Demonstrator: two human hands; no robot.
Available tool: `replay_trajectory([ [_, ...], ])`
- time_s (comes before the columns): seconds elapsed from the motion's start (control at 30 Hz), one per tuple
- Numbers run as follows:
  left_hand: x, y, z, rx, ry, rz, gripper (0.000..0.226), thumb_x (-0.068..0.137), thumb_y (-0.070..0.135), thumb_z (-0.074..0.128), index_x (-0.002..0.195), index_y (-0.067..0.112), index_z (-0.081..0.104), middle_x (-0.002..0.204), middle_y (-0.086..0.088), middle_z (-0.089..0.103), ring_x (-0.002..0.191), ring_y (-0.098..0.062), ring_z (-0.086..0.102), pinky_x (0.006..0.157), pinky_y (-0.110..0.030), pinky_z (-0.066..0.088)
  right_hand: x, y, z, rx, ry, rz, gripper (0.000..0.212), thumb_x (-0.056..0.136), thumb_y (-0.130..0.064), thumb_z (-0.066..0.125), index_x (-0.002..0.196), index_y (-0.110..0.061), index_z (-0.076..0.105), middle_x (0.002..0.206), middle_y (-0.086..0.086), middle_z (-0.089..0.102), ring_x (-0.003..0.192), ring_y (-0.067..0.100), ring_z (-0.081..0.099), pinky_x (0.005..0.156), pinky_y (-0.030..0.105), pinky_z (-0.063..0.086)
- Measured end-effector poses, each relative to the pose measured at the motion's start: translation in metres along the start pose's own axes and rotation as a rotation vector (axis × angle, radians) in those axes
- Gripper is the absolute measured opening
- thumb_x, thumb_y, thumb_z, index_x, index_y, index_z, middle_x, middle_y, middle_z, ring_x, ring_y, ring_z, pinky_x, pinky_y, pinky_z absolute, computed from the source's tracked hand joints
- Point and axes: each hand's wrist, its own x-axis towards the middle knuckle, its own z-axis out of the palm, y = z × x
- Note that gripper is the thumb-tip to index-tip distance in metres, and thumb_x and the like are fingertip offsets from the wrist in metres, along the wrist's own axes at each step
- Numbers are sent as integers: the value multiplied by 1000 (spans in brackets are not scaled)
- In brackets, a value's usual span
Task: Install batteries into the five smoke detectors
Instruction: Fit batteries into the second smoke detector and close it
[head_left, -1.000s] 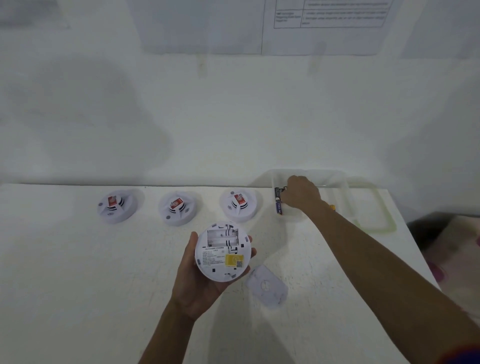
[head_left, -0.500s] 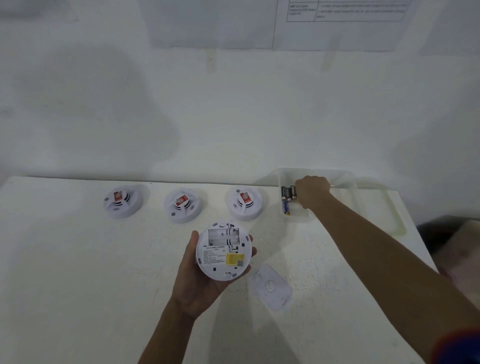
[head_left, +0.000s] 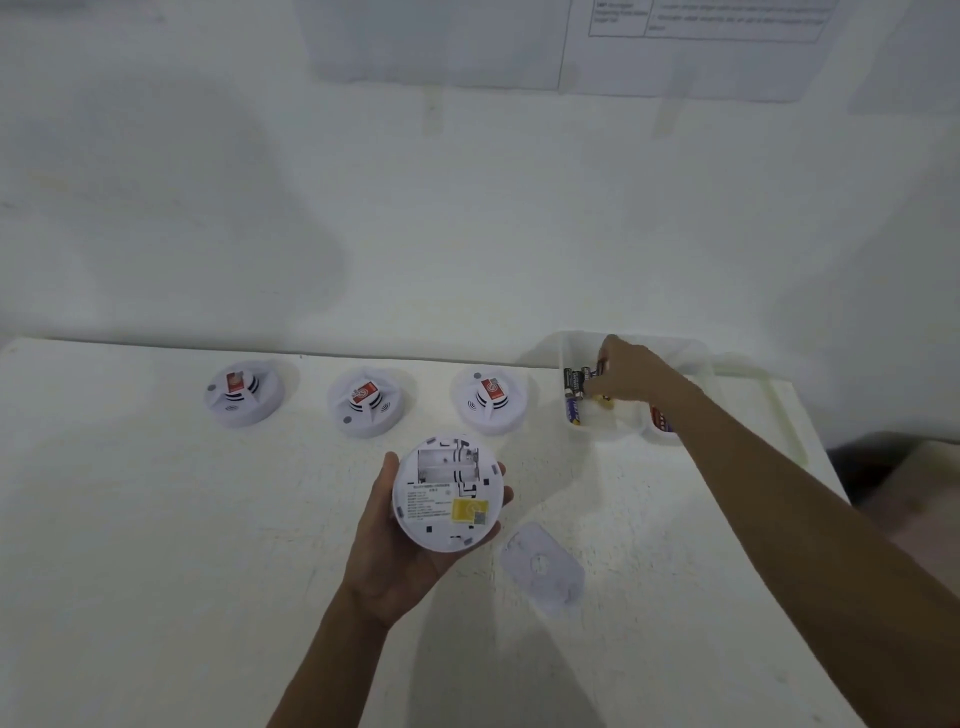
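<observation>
My left hand (head_left: 400, 545) holds a white smoke detector (head_left: 448, 491) back side up, its battery bay open and bare, a yellow label on it. Its loose cover (head_left: 543, 569) lies on the table just to the right. Three more detectors (head_left: 244, 392) (head_left: 366, 401) (head_left: 491, 399) sit in a row at the back, face up with red stickers. My right hand (head_left: 631, 376) reaches into the clear plastic box (head_left: 597, 428) at the back right, fingers down among the batteries (head_left: 575, 389). Whether it grips one is hidden.
Behind the clear box stands another white container (head_left: 662, 421), partly hidden by my right forearm, with something red inside. A clear lid or tray (head_left: 769, 415) lies at the table's right edge. A white wall with taped papers (head_left: 675, 41) backs the table.
The view has tilted up a little. My right hand has shifted slightly back and to the right within the box of batteries. My left hand keeps the detector still.
</observation>
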Motion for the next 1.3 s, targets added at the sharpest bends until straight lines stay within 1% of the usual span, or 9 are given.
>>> replay_trajectory([
  [0.1,0,0,1,-10,1,-11,72,95,56,35,149,12,17,152,-23,23,140,-43,19,116,-50,7,-10,7,1,669,17,75,22,79,-3,52,101,-6,56,76,15,64,42,13,26,44,19,21],
  [0.2,-1,1,4,21,-3,-2,70,96,56,33,149,11,20,153,-22,23,141,-41,19,116,-48,2,-24,14,6,1003,71,118,28,82,0,46,97,-9,69,77,15,62,42,13,19,42,19,16],
  [0.4,-8,2,7,15,-8,-7,70,96,55,33,149,11,19,153,-22,23,141,-42,17,116,-49,7,-64,3,13,1184,167,7,4,88,-6,57,89,-8,60,69,13,61,41,14,19,42,23,16],
  [0.6,-18,6,12,11,-33,-5,70,96,56,27,148,9,22,152,-22,23,142,-40,15,116,-48,4,-117,-40,25,1306,190,-153,12,88,-7,63,98,-5,69,70,7,55,40,9,23,40,19,17],
  [0.77,-31,17,11,-12,-42,-20,70,96,56,35,148,10,24,151,-22,27,140,-42,19,115,-49,14,-167,-84,41,1264,183,-301,18,87,-5,63,102,-10,71,63,-7,54,46,13,19,44,24,15],
  [0.9,-44,26,11,-14,-42,-23,72,94,55,40,148,9,24,150,-22,30,138,-43,23,115,-50,10,-202,-120,55,1055,316,-364,23,85,-7,68,104,-19,65,86,-6,70,43,5,37,41,17,29],
  [0.97,-49,29,10,-12,-52,-26,73,94,54,41,149,10,21,149,-22,31,139,-43,22,115,-51,7,-213,-135,63,993,359,-406,22,82,-8,71,98,-17,59,92,-3,70,62,2,59,49,16,38],
  [1.07,-56,32,6,7,-119,5,69,97,55,30,148,9,22,151,-22,26,140,-42,20,116,-52,2,-219,-152,80,884,398,-469,21,81,-8,72,94,-18,59,91,-9,69,87,6,65,56,25,41],
  [1.3,-72,42,4,15,-54,-29,60,95,52,42,142,15,40,144,-19,41,132,-38,39,111,-55,25,-224,-167,106,527,516,-655,14,88,-12,65,100,-19,65,95,-16,68,68,-6,56,57,5,35],
])
